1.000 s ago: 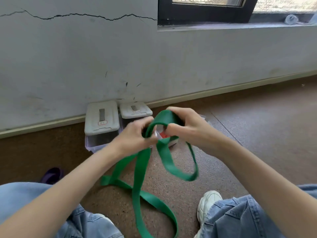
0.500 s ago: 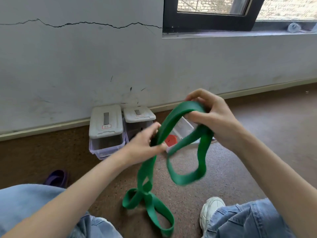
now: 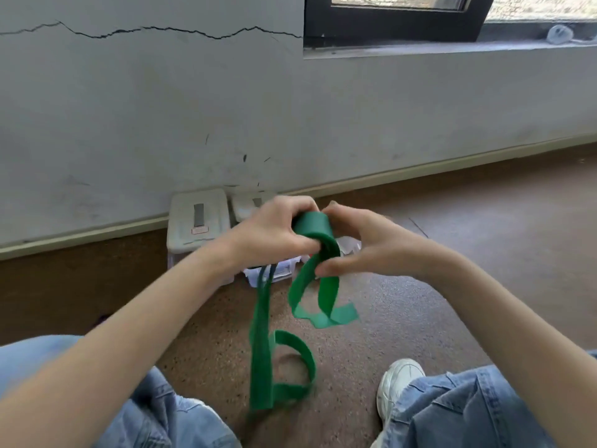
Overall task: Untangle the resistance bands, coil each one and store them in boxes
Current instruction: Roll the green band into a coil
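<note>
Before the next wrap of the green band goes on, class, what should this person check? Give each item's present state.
1. Left hand grips the coil start: ok.
2. Right hand pinches the green band feeding in: ok.
3. Band winds flat at the coil, where it shows: ok.
4. Hanging tail free of twists: not ok, it loops and folds low down.
5. A box open for storing: cannot tell; the closed box has its lid on, the others are hidden by the hands.
</note>
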